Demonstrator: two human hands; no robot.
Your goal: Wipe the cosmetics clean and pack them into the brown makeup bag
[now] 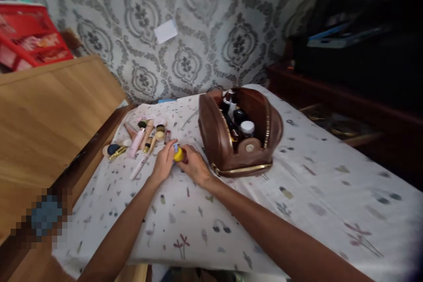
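Note:
My left hand (163,161) and my right hand (196,166) meet over the cloth, one from each side of a small yellow container (178,155). Fingers of both are closed around it, and a pale blue bit shows at its top. Its exact kind is too small to make out. Just right of my right hand stands a brown leather cosmetic bag (211,141), unzipped. Inside it are dark bottles and a jar with a white lid (247,128). Left of my left hand lies a group of makeup items, among them a pink tube (136,143) and a white slim tube (139,167).
A patterned white cloth (231,229) covers the table. At the left are a wooden panel (59,110) and a red drawer unit (36,35). Dark furniture (330,101) stands along the right, and a papered wall (198,4) closes the back.

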